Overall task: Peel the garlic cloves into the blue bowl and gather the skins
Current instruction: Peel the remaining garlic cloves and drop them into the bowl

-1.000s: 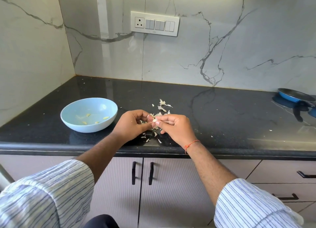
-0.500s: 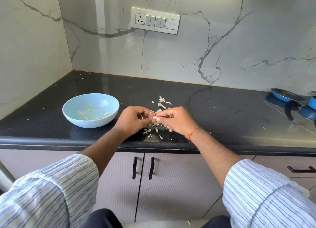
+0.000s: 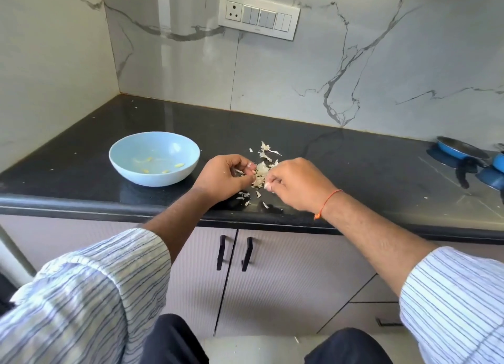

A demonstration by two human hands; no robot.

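Both hands over the front edge of the black worktop (image 3: 354,156), close together but not touching. Left hand (image 3: 227,177) has its fingers curled inward, w/ a pale sliver showing between fingertips and palm; looks like skin or a clove, too small to say which. Right hand (image 3: 296,185) is knuckles-up, fingers bent down, tips pinching a small whitish bit at its lower left; can't tell if that's garlic or peel. An orange thread (image 3: 328,201) circles the right wrist.

Garlic skins (image 3: 261,170) lie in a loose heap between the two hands, partly hidden by both, w/ more flakes just beyond the hands and a few scraps nearer the worktop edge below them.

Blue bowl (image 3: 128,149) sits on the worktop left of the left hand, apart from it; a few yellowish peeled cloves (image 3: 179,165) lie in its bottom, count unclear.

Far right of the right hand, blue pans (image 3: 458,149) w/ dark handles, cut off by the frame edge. Switch panel (image 3: 259,14) on the marble wall beyond the hands. Striped sleeves (image 3: 81,295) fill the lower corners.
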